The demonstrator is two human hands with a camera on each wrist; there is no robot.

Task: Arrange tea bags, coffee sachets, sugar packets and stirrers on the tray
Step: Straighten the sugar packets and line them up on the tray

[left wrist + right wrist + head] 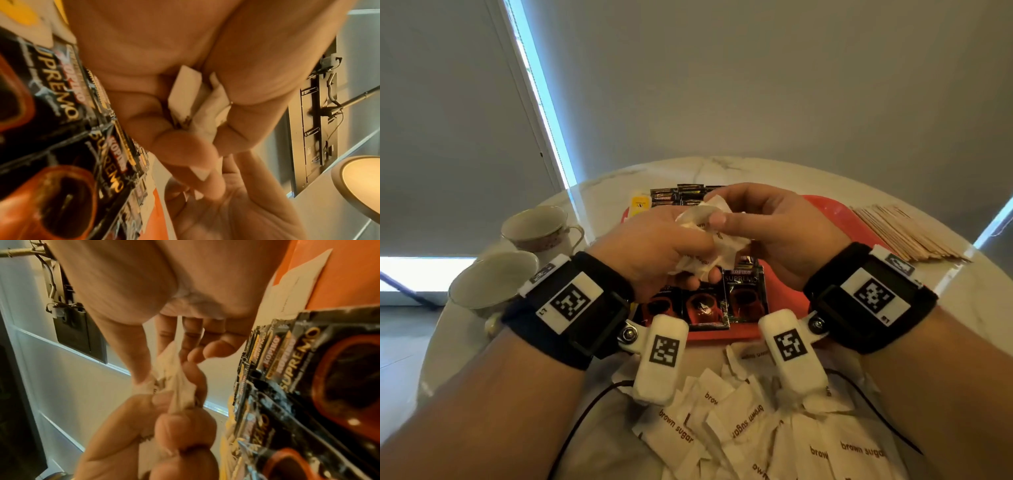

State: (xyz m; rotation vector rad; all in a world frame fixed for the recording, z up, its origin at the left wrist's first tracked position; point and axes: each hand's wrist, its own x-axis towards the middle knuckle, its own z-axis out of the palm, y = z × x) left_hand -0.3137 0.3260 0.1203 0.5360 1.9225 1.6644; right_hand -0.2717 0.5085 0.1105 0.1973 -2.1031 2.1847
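Observation:
Both hands hover over the red tray [835,214] and share one bunch of white sugar packets [710,248]. My left hand [686,251] grips the bunch, its fingers curled round the packets [195,100]. My right hand [717,209] pinches the top of the same packets [176,379] between thumb and fingers. Red-and-black coffee sachets [705,308] lie on the tray's near side, below the hands. Black sachets [681,195] and a yellow tea bag [639,204] lie at its far end. Wooden stirrers [907,233] lie on the table, right of the tray.
Several loose "brown sugar" packets [756,428] are heaped on the marble table [756,166] at the near edge. Two teacups [541,226] [493,281] stand at the left. Black cables trail from both wrist units.

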